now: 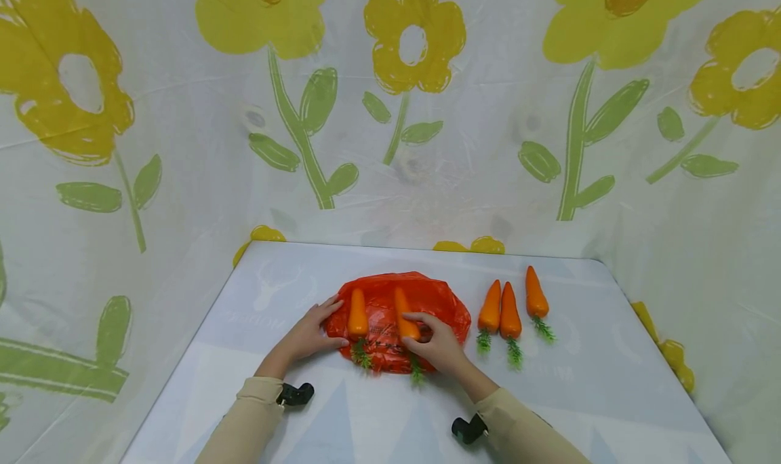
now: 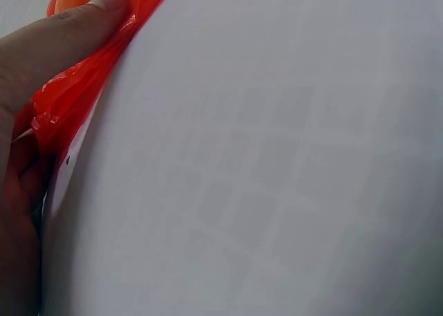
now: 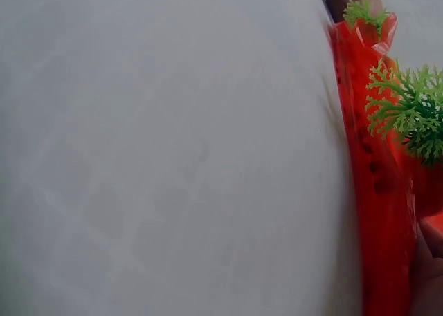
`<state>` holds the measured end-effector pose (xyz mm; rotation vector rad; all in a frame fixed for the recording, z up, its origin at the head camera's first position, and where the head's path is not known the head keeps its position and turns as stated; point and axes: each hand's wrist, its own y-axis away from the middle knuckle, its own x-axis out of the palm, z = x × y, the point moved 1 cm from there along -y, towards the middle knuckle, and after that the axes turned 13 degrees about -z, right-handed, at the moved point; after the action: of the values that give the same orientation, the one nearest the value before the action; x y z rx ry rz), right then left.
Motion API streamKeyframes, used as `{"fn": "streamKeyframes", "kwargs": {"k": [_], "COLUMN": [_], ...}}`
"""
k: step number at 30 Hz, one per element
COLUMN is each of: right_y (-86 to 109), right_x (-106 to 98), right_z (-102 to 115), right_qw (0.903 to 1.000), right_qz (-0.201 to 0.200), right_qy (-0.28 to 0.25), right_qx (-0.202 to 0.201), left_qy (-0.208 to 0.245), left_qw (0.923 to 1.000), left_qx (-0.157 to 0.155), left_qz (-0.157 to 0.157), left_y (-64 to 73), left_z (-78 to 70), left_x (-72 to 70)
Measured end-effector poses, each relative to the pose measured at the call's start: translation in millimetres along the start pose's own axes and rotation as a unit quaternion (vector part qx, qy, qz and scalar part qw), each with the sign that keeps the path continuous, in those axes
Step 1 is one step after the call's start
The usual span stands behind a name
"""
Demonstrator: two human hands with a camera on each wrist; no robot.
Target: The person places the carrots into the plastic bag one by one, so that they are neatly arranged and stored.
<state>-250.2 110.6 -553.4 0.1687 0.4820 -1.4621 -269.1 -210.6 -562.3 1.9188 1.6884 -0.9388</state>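
Nearest, tan sleeves (image 1: pixel 250 410) are seen, and small black things (image 1: pixel 295 394) are worn at both wrists. By the left hand (image 1: pixel 314 332), the left edge of a red bag (image 1: pixel 379 302) is touched. Its fingers are spread out, a wide gap is left between them and the thumb, and the thumb is laid on the plastic. By the right hand (image 1: pixel 438 345), one orange carrot (image 1: pixel 401 304) is pinched near its fat end, with the grip closed just as far as the carrot lets it. This carrot is held over the right part of the bag, thin tip pointed away; whether the plastic is touched by it cannot be told. To its left, a second carrot (image 1: pixel 357 315) is laid on the bag. On the white table (image 1: pixel 610 355), right of the bag, two carrots (image 1: pixel 510 313) are placed side by side. A last carrot (image 1: pixel 536 296) is set farther back. Behind everything, yellow flowers (image 1: pixel 448 36) are shown on a cloth wall (image 1: pixel 488 111).
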Motion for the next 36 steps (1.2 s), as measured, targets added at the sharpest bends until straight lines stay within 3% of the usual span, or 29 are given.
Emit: {"fn": "streamKeyframes", "kwargs": {"k": [18,28,36], "right_y": [-4.1,-9.4,-15.6], "right_x": [18.1,28.5,36.2], "right_z": [2.5,6.3,11.0], "right_qw": [0.9999,0.9997,0.9999], "right_qz": [0.013,0.012,0.008], "right_qy": [-0.007,-0.008,0.007], "right_qx": [0.003,-0.018,-0.007], "left_qy": [-0.003,0.002,-0.005], "left_qw": [1.0,1.0,1.0], "left_qx": [0.003,0.003,0.005], "left_qz": [0.001,0.0,0.001], "left_y": [0.9,-0.1,-0.6], "left_z": [-2.2,-1.1,-0.6], "left_x": [-1.3,-0.1,0.3]}}
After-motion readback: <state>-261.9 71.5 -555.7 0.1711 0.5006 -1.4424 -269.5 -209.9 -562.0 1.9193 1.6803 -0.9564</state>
